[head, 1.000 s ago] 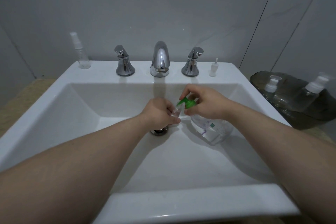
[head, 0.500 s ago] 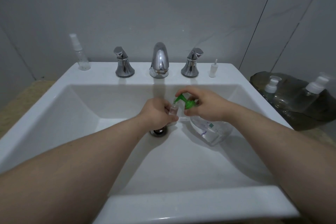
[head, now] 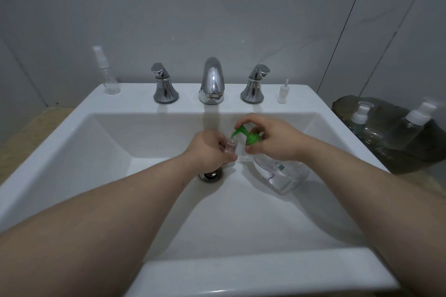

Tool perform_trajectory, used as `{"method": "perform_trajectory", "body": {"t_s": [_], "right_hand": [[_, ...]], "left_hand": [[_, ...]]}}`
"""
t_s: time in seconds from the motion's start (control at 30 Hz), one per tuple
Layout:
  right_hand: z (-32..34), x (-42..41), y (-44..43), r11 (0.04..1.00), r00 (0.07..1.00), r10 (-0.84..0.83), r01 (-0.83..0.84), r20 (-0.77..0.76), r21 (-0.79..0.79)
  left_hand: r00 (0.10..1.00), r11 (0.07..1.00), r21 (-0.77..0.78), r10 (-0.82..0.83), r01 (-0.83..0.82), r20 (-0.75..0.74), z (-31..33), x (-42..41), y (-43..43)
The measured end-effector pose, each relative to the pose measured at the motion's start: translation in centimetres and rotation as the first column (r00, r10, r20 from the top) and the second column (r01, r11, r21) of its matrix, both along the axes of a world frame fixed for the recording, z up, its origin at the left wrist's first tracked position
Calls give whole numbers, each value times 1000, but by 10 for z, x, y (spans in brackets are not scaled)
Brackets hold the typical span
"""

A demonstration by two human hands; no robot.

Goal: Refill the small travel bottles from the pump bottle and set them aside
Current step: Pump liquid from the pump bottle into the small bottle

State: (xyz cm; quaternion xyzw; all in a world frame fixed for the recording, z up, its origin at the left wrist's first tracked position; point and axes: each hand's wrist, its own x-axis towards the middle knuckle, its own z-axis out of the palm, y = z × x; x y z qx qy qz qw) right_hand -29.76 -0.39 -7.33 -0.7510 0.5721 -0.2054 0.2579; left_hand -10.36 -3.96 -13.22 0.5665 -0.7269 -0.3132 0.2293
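Note:
Inside the white sink [head: 101,152], a clear pump bottle [head: 282,173] with a green pump head [head: 246,136] stands tilted on the basin floor. My right hand [head: 272,137] grips its neck, with a finger on top of the pump. The green nozzle points down into the open mouth of a small clear travel bottle [head: 230,146], which my left hand [head: 212,152] holds upright beside it. A spray travel bottle [head: 107,73] stands on the sink's back left corner. A small white spray cap [head: 282,93] sits on the back right ledge.
A chrome faucet [head: 212,81] and two chrome handles [head: 164,84] [head: 254,84] line the back ledge. The drain [head: 211,175] lies under my left wrist. To the right, a dark tray [head: 386,152] holds two clear bottles with white caps [head: 359,118] [head: 415,123].
The green pump head has risen from its pressed position, and my right finger has lifted with it. The small bottle stays under the nozzle.

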Motion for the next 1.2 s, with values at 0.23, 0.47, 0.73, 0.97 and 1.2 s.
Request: {"method": "perform_trajectory", "body": {"t_s": [0.23,0.47,0.73,0.97,1.2], "right_hand": [[1,1,1,1000,1000,-1,1,-1,-8],[1,2,0,1000,1000,-5,5,6,-4],[2,3,1,1000,1000,-4,4,3,-12],[1,3,0,1000,1000,-13,13,1,-1],[1,3,0,1000,1000,-21,21,7,9]], "left_hand": [[1000,1000,-2,-9,9,10,0,-1,1],[1000,1000,0,-15,15,6,1,0,1],[999,999,-8,-37,38,17,2,-1,3],[998,999,-11,-53,53,33,3,-1,4],[997,998,1,-67,67,33,3,-2,6]]}}
